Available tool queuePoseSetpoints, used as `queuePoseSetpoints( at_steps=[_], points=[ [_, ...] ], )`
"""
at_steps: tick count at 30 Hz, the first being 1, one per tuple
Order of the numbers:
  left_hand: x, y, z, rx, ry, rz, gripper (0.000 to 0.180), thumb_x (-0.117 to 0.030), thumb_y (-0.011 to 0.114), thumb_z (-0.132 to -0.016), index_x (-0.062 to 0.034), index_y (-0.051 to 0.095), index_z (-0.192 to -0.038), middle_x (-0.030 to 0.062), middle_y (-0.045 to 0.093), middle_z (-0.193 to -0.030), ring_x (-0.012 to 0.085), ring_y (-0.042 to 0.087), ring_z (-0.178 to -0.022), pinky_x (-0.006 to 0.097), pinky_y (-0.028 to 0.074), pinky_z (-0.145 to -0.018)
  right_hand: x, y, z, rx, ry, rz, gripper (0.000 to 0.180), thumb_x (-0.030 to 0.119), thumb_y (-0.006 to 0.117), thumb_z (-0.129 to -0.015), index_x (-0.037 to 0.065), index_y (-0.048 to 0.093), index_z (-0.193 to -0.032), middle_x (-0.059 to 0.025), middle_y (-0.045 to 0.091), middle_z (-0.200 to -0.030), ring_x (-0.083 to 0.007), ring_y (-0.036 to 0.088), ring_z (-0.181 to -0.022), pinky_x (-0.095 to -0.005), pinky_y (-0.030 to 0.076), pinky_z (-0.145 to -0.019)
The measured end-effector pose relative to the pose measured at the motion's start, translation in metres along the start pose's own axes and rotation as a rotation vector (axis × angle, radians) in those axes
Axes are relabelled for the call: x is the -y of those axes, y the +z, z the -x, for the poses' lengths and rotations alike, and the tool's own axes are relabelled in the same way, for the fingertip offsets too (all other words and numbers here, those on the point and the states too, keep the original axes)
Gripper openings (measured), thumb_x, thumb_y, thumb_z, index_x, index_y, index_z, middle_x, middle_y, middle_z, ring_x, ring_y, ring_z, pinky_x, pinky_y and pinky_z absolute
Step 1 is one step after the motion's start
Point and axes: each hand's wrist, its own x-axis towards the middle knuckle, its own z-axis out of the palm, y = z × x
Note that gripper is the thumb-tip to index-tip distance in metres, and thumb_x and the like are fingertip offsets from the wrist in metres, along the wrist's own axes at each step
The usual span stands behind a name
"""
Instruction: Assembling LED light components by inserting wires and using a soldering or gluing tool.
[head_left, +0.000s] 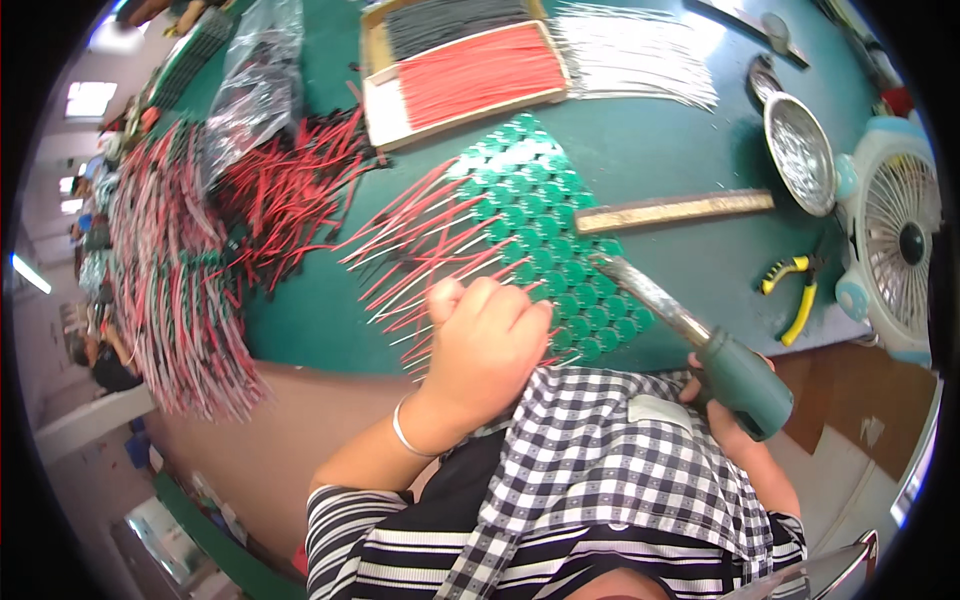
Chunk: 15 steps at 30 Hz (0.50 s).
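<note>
A panel of many round green circuit boards [545, 215] lies in front of me on the green table. Red, white and dark wires [430, 235] fan out from its left side. My left hand [485, 335] is closed over the panel's near left part, among the wire ends; its fingertips are turned away, so what they pinch is hidden. In my right hand [722, 412] is a soldering iron [745, 385] with a thick dark green handle. Its metal tip points up and left, over the right part of the panel. The handle covers most of my right fingers.
A wooden strip [690, 211] lies across the panel's right edge. Boxed red wires [480, 75] and loose white wires [635, 55] lie at the back. Wired bundles [180, 280] fill the left. Yellow-handled pliers [800, 300], a metal dish [800, 150] and a fan [900, 240] stand right.
</note>
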Motion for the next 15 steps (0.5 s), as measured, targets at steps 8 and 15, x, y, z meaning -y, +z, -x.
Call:
queuePoseSetpoints(
  at_steps=[8,15],
  points=[
    [0.037,-0.024,-0.023,-0.13,-0.148,-0.012,0.017,-0.019,0.074,-0.074,-0.0135,0.063,-0.086,-0.0015,0.061,-0.081,0.0184,0.057,-0.078,0.037,0.032,-0.079,-0.013,0.007,0.001,-0.054,0.05,-0.232,0.028,0.021,0.056,-0.089,0.0,0.06,-0.108,-0.005,0.066,-0.074,-0.0152,0.064,-0.068,-0.0323,0.049,-0.07],
    [0.078,-0.002,-0.023,-0.086,-0.35,-0.032,0.016,-0.02,0.074,-0.078,-0.0087,0.063,-0.081,0.0008,0.062,-0.076,0.0178,0.056,-0.07,0.035,0.038,-0.072,-0.011,0.006,0.003,-0.064,0.012,-0.216,0.032,0.019,0.055,-0.087,-0.001,0.06,-0.112,-0.0052,0.067,-0.075,-0.0152,0.064,-0.07,-0.0309,0.046,-0.08]
  ],
)
